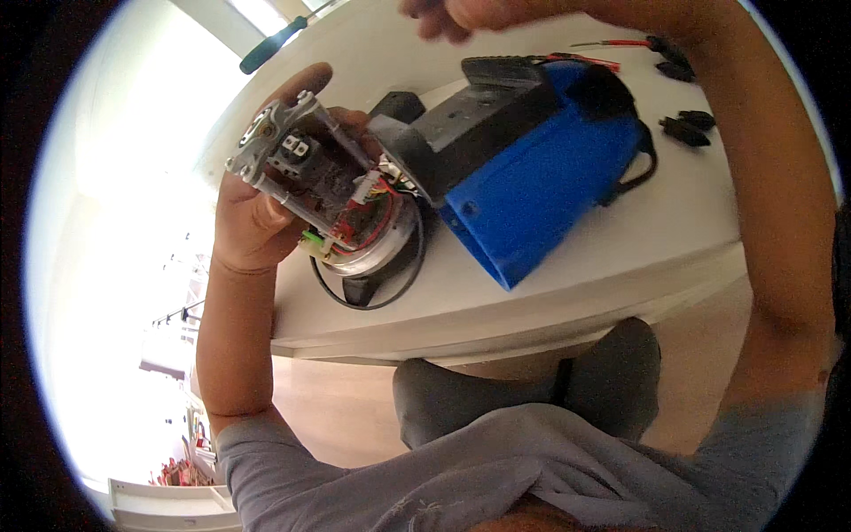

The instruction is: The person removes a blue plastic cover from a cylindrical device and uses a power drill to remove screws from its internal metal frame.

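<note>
My left hand (251,220) is wrapped round a motor assembly (319,182). It has a metal bracket with posts at the upper end, a dark body, thin coloured wires with small connectors, and a round silver base. My fingers pass behind it, partly hidden. Right beside it lies a blue and black plastic housing (541,191) on the table. At the top edge my right hand (456,16) hangs over the far part of the table, partly cut off and slightly blurred. Its fingers look loosely apart, with nothing visible in them.
A green-handled screwdriver (273,46) lies at the far left of the white table (496,310). Red wire leads (620,43) and small black parts (687,129) lie at the right. A black cable (417,284) loops round the assembly's base. The table's near edge faces my lap.
</note>
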Available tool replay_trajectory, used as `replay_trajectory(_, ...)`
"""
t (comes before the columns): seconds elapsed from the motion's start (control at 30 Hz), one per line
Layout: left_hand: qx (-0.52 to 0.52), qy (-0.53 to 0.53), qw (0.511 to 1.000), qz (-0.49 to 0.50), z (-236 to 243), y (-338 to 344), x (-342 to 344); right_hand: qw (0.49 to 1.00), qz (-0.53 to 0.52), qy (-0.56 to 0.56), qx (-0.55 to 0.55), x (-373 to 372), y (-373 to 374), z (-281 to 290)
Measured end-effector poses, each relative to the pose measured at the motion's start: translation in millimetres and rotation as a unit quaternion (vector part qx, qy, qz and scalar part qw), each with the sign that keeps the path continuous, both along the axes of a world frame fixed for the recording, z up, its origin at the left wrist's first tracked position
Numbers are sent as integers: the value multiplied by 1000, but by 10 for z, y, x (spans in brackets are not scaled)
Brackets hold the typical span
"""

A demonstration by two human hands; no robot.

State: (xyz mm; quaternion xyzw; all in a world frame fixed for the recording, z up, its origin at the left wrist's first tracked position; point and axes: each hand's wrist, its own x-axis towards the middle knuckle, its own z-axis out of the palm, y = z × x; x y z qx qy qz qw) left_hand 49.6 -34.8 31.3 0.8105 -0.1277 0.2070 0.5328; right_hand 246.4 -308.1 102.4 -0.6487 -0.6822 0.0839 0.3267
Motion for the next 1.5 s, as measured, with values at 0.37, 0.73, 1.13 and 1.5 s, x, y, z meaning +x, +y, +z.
replay_trajectory(0.37,-26,6,999,32,-35,-142,-47,905,-394,-132,87,708,-1132,-366)
replay_trajectory(0.73,-74,36,996,-24,9,-100,-117,815,-528,-128,-201,1011,-1393,-703)
replay_trajectory(1.13,-28,-24,998,-45,-5,2,-123,805,-593,-26,4,694,-1623,-740)
replay_trajectory(1.5,130,-384,912,70,157,505,-414,723,-643,-99,232,92,-1991,-1115)
